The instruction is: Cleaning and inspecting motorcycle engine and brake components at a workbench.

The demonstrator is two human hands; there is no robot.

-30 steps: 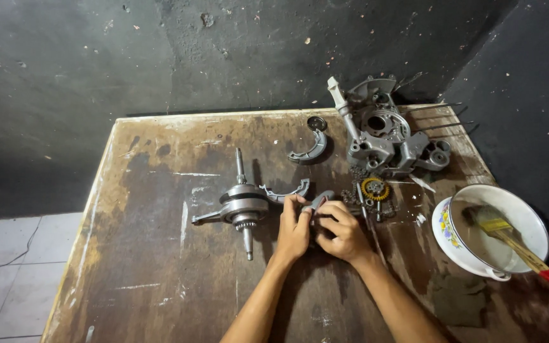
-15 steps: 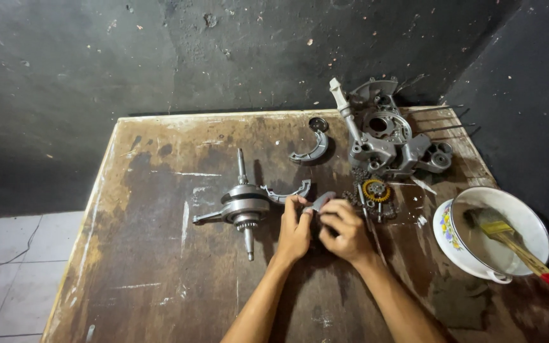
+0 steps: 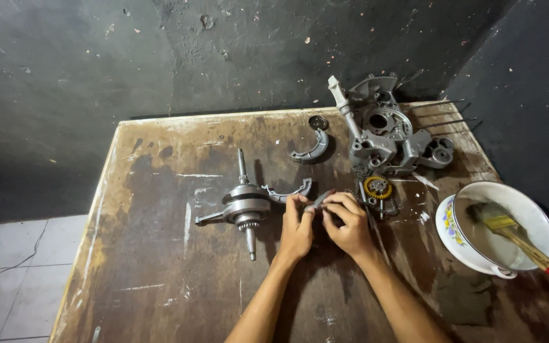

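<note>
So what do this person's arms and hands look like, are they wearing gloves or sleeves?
No gloves and no sleeves in view: both forearms are bare from the picture's lower edge up. The left hand and right hand are bare too, with no watch, ring or wristband that I can see.

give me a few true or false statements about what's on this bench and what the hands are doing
1. Both hands hold one small grey metal part between them. True: the left hand and right hand meet on the small metal part.
2. The crankshaft lies to the right of the hands. False: the crankshaft lies to their left.
3. A brush rests in the white bowl. True: the brush lies in the white bowl at the table's right edge.
4. The engine casing sits at the near edge of the table. False: the engine casing sits at the far side, by the wall.
5. The yellow gear is inside the bowl. False: the yellow gear lies on the table.
</note>
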